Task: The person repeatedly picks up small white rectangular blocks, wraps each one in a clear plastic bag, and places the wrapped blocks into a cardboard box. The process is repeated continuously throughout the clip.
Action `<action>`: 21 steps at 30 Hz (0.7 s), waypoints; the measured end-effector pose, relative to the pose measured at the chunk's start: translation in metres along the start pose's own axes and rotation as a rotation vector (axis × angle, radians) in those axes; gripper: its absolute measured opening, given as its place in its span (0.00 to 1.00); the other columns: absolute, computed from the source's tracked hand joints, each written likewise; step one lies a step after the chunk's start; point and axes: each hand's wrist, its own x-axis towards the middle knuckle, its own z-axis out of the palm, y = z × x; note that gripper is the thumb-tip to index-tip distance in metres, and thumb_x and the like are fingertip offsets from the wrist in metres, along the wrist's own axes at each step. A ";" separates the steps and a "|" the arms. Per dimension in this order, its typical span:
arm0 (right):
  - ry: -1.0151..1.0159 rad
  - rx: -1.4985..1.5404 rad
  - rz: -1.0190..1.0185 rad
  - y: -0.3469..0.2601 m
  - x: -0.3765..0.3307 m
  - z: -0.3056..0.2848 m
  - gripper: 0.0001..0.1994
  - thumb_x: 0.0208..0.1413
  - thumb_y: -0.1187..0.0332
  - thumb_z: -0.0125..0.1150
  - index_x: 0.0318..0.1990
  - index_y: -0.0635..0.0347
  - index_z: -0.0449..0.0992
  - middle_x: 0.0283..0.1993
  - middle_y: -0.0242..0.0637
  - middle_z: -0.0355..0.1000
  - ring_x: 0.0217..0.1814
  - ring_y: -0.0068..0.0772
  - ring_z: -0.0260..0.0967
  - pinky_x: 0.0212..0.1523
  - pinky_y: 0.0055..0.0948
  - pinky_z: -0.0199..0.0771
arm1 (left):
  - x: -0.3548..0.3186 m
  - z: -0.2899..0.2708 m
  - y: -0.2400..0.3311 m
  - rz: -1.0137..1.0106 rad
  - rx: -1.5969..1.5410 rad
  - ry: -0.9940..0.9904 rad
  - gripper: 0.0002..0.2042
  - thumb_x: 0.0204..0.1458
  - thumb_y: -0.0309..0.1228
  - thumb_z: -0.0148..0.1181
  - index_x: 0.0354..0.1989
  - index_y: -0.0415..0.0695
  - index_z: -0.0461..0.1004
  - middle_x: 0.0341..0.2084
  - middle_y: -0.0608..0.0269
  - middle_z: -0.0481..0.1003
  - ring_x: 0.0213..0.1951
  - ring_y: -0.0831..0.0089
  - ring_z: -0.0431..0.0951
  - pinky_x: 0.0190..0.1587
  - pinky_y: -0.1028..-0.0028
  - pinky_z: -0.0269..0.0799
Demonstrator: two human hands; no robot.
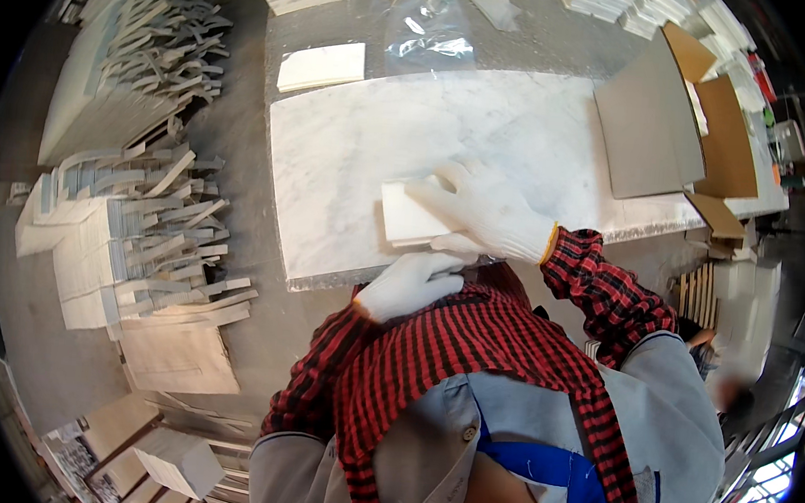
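Workshop floor, grey concrete, stock piled all round a white marble slab (354, 144) used as the bench, centre frame.

Left of frame: stacks of white and grey cut strips (153, 232), fanned out loosely; more of them at upper left. Lower left: flat pale tiles (177, 357) on the floor.

Centre: small stack of white square tiles (408, 219) lies on the slab near its front edge. Left hand (409, 285), white glove, sits at the slab's front edge just below the stack, fingers curled together; whether it touches the stack is hard to tell. Right hand (481, 210), also gloved, lies flat over the stack's right side, fingers spread and pressing down.

Handling call: tiles look stiff, dense, brittle at corners, smooth-faced and likely slippery against gloves. Best taken by opposite edges, stack kept square, no hold on a corner.

Upper centre: clear plastic bags (430, 27), seemingly empty. Upper right: open cardboard box (724, 135), grey board (648, 129) leaning over it; contents hidden.
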 end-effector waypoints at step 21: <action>0.354 1.390 0.837 0.043 -0.077 0.038 0.38 0.70 0.43 0.52 0.76 0.62 0.56 0.72 0.48 0.65 0.74 0.46 0.61 0.73 0.40 0.61 | 0.007 -0.046 0.061 0.027 0.396 0.709 0.24 0.63 0.36 0.60 0.63 0.35 0.71 0.48 0.41 0.79 0.51 0.47 0.79 0.53 0.58 0.74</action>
